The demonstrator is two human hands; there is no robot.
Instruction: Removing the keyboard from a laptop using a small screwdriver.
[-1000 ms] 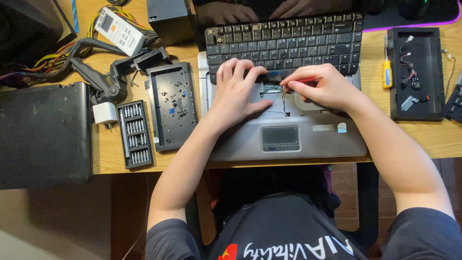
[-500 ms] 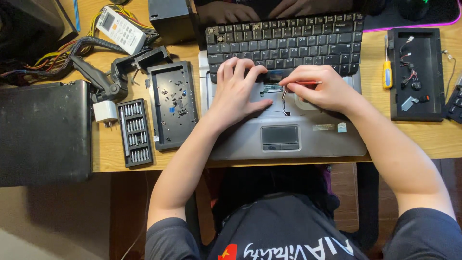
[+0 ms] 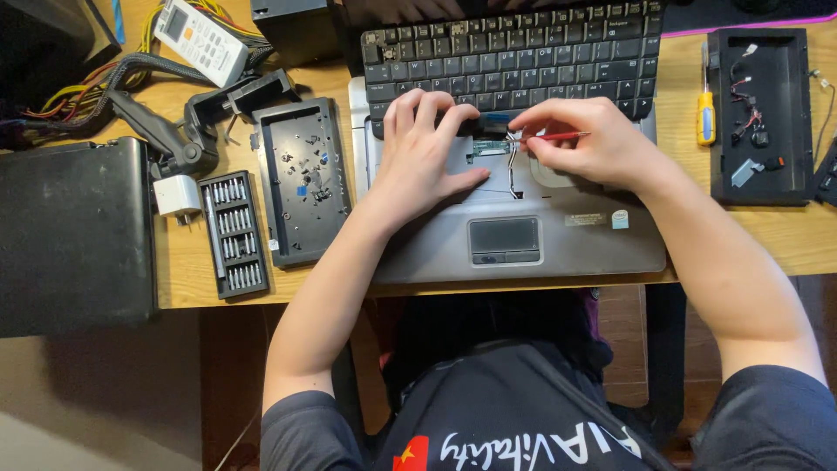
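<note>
The left hand (image 3: pixel 425 153) lay palm-down on the grey laptop (image 3: pixel 558 240), its fingers curled over the lower edge of the loosened black keyboard (image 3: pixel 514 52) and pressing a small dark part at the fingertips; whether they pinched it or only steadied it could not be told from above. The right hand (image 3: pixel 593 144) was closed in a pinch on a thin red-handled tool (image 3: pixel 558 136), thumb and forefinger clamped round its shaft.

The tool's long axis ran nearly level, left to right, with its tip pointing toward the left fingertips and its red end trailing out over the right knuckles. The tip met the opening in the laptop's deck, just below the keyboard edge, where a pale ribbon cable (image 3: pixel 512 161) dropped straight down from the fingers toward the touchpad (image 3: pixel 504 237). That cable sat between the two hands, just beside the right fingertips and touching or nearly touching the left ones; the right hand, holding the tool, was the nearer to its connector.

Farther out past the left wrist lay a black tray (image 3: pixel 301 179) with loose screws and a case of screwdriver bits (image 3: pixel 231 234). Beyond the right hand lay a yellow-handled screwdriver (image 3: pixel 704 105) and a second black tray (image 3: pixel 758 113).
</note>
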